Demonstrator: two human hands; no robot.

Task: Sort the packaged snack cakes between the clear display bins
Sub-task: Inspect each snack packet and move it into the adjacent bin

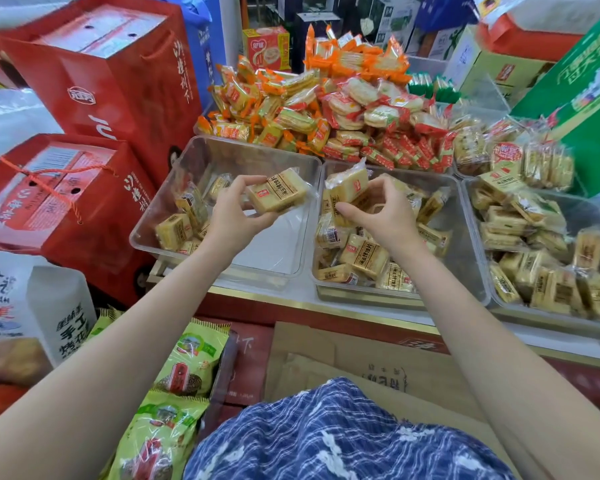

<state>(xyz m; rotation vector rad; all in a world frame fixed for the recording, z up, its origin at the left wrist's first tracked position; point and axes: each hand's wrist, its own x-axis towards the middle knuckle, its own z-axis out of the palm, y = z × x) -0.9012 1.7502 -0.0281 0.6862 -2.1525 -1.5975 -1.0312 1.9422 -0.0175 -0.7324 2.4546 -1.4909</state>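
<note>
Snack cakes: yellow, clear-wrapped slabs with dark printed labels, split between three clear bins on the worktop (361, 311)
Landmark: middle bin (465, 271), the one holding a fair heap of cakes
Left bin (257, 157): touching the middle bin's left wall; a small cluster of cakes lies in its far-left part, the floor nearest the middle bin is bare
Right bin (478, 216): just right of the middle bin, heaped fullest
Left hand (231, 211): grip closed on one cake (279, 195), thumb below and fingers curled over its left end, held in the air above the left bin, near the wall it shares with the middle bin
Right hand (383, 209): over the middle bin's far-left part, grip pinching a second cake (347, 185) that stands tilted on end, its crimped wrapper tip uppermost; whether it is clear of the heap I cannot tell
Step in hand: judged mid-transfer, cakes going from the middle bin into the left bin
Next move: likely lower the left hand's cake onto the bare floor of the left bin and let go; the right hand's cake then needs lifting over the shared wall
Beyond the middle bin: loose piles of orange-wrapped (274, 109) and red-wrapped (378, 112) snacks
Left of the left bin: red gift boxes (101, 84)
</note>
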